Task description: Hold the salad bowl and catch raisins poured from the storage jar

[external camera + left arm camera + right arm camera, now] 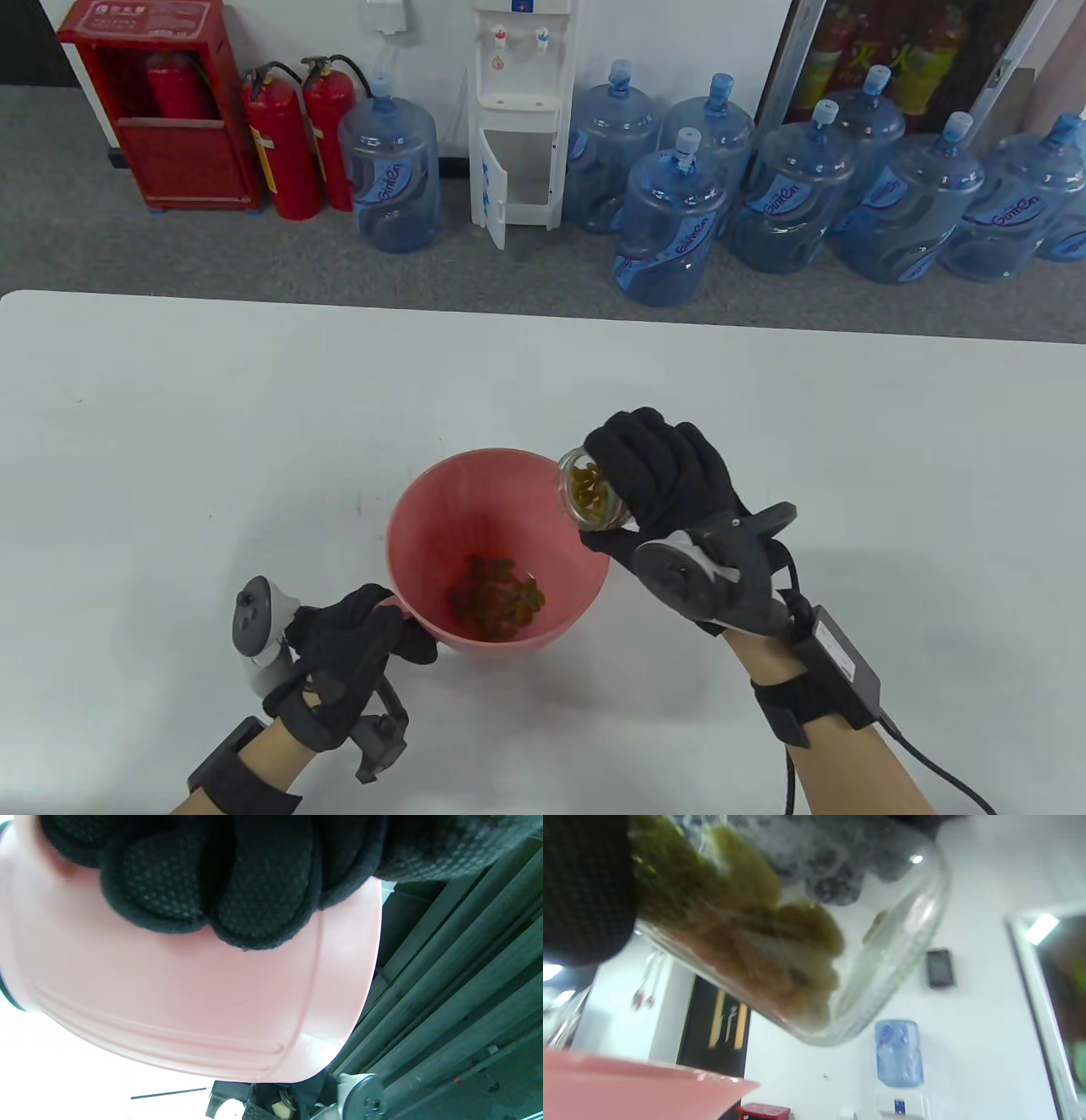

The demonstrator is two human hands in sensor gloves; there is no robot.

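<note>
On the white table (pixel 212 407), looking down from above, we are seeing a pink bowl (pixel 424 526) near the front, between the two hands. Our left hand (pixel 348 654) is gripping the bowl's near rim, with the fingers curled over the edge. Our right hand (pixel 670 492) is wrapped around a clear jar (pixel 590 497) and holding it tipped, with its mouth over the bowl's right rim.

From above we are seeing inside the bowl: a small pile of dark raisins (pixel 496 598) is lying at the bottom. More raisins are showing in the jar, and they look yellow-green.

Under the left wrist we are seeing what the top view hides: the bowl's smooth round outer wall (pixel 191 1005), with thin raised lines running around it. The fuzzy, dotted glove fingers (pixel 258 899) are pressing on that wall.

Under the right wrist we are seeing the jar from close up. The glass (pixel 903 942) is see-through and round. The raisins are lumped together and lying along its lower side, close to the mouth. The bowl's pink rim (pixel 649 1077) is sitting just below the jar.

Behind the table, big blue water bottles (pixel 670 229) and red fire extinguishers (pixel 288 144) are standing on the floor.
</note>
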